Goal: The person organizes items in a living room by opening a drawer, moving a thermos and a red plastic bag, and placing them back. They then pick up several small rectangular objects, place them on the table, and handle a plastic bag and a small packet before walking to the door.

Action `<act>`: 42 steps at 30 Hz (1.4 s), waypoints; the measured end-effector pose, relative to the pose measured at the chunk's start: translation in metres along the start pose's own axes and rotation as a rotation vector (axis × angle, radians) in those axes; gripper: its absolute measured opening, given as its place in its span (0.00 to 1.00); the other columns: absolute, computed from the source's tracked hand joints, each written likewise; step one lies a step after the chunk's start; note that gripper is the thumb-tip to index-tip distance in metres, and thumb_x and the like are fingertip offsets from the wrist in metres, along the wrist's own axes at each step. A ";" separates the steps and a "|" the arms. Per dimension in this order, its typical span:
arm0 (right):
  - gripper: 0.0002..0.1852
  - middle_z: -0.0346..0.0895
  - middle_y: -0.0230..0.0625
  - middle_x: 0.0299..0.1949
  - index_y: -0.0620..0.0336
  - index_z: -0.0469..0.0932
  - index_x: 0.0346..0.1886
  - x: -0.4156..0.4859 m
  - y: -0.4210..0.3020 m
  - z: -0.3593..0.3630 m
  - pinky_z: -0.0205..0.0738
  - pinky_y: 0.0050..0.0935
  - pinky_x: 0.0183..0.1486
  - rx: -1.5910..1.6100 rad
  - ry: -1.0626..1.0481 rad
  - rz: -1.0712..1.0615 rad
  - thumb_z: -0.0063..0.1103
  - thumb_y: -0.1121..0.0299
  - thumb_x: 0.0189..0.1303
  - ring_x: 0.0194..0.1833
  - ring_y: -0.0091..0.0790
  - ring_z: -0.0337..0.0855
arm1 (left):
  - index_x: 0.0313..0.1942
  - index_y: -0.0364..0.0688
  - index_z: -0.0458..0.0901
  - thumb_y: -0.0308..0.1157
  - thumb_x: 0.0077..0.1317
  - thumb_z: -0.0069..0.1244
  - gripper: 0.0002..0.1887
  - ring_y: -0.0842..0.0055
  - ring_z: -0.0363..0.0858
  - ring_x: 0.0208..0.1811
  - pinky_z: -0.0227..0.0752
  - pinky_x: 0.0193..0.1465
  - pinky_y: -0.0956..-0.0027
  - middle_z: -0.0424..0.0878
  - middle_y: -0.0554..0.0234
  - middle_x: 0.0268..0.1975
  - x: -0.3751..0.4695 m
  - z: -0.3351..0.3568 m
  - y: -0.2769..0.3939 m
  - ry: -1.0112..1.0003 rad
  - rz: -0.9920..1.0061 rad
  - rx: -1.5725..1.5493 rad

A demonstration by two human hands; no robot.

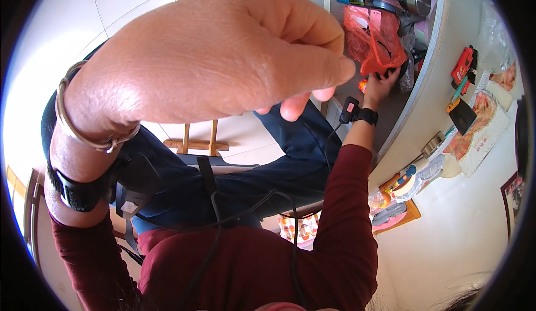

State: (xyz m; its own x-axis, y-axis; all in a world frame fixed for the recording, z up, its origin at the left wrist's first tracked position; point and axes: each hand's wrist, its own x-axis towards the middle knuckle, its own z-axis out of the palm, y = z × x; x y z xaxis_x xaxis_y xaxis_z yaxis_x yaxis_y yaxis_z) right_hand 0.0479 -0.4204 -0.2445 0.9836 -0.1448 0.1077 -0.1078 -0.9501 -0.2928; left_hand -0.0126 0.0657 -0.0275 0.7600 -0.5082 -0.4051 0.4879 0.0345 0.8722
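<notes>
My left hand (209, 55) is raised very near the camera, its fingers curled and thumb bent in toward them. Nothing shows between the fingertips; the palm is hidden. A metal bangle (63, 106) circles that wrist. Inside an open storage compartment (389, 114) at the right, my right hand (378, 90) has its fingers around a dark object (403, 67), partly hidden under a red plastic bag (372, 39). A small orange-and-red item (363, 86) lies beside that hand. Above the bag lies a clear bottle with a steel cap (418, 0).
The compartment's pale edge (433, 55) runs along my right forearm. Past it, a white surface holds a red package (462, 65), a black-bladed spatula (462, 116) and a printed bag (481, 139). Black cables (295, 235) hang across my body. A wooden frame (199, 145) stands on the floor.
</notes>
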 end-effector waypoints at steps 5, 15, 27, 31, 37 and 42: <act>0.24 0.75 0.52 0.53 0.65 0.73 0.56 0.003 -0.059 0.028 0.71 0.41 0.57 0.055 -0.173 -0.246 0.62 0.62 0.60 0.55 0.55 0.75 | 0.33 0.38 0.78 0.37 0.74 0.41 0.15 0.88 0.74 0.23 0.63 0.23 0.83 0.78 0.66 0.24 0.000 0.003 -0.001 0.085 0.032 -0.068; 0.11 0.80 0.31 0.38 0.64 0.80 0.46 0.002 -0.078 -0.012 0.75 0.30 0.39 0.703 0.112 0.404 0.56 0.73 0.62 0.36 0.28 0.78 | 0.35 0.37 0.79 0.36 0.74 0.41 0.13 0.88 0.74 0.26 0.64 0.26 0.82 0.78 0.67 0.26 -0.007 -0.005 0.004 0.155 0.065 -0.117; 0.28 0.81 0.46 0.47 0.55 0.69 0.62 0.022 -0.103 -0.029 0.75 0.35 0.50 0.210 -0.081 -0.259 0.52 0.82 0.55 0.42 0.42 0.83 | 0.38 0.37 0.80 0.33 0.74 0.42 0.11 0.86 0.75 0.27 0.65 0.28 0.82 0.80 0.65 0.28 -0.004 -0.011 -0.003 0.121 0.208 -0.103; 0.16 0.83 0.46 0.40 0.66 0.79 0.47 0.023 -0.099 -0.036 0.77 0.36 0.47 0.275 -0.040 0.144 0.48 0.79 0.54 0.43 0.43 0.83 | 0.38 0.36 0.80 0.34 0.74 0.42 0.12 0.85 0.75 0.28 0.68 0.31 0.82 0.80 0.65 0.29 -0.003 -0.011 0.002 0.128 0.197 -0.150; 0.16 0.81 0.45 0.44 0.67 0.78 0.49 0.019 -0.025 -0.048 0.77 0.35 0.47 0.167 0.192 0.449 0.48 0.76 0.58 0.44 0.42 0.82 | 0.37 0.36 0.80 0.33 0.74 0.42 0.12 0.85 0.74 0.28 0.69 0.34 0.80 0.80 0.66 0.29 -0.006 -0.014 -0.001 0.135 0.190 -0.112; 0.16 0.81 0.43 0.47 0.67 0.76 0.51 0.024 0.055 -0.043 0.77 0.35 0.48 -0.152 0.170 0.447 0.48 0.74 0.61 0.45 0.41 0.82 | 0.31 0.33 0.80 0.37 0.64 0.46 0.14 0.80 0.75 0.24 0.70 0.31 0.72 0.79 0.62 0.22 -0.005 -0.007 -0.002 0.247 0.219 -0.185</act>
State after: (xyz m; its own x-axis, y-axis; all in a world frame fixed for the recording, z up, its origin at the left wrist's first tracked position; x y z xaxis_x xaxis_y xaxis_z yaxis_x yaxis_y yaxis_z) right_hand 0.0595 -0.4878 -0.2174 0.8001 -0.5781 0.1601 -0.5460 -0.8123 -0.2050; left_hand -0.0140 0.0744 -0.0297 0.9244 -0.2497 -0.2882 0.3547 0.2855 0.8903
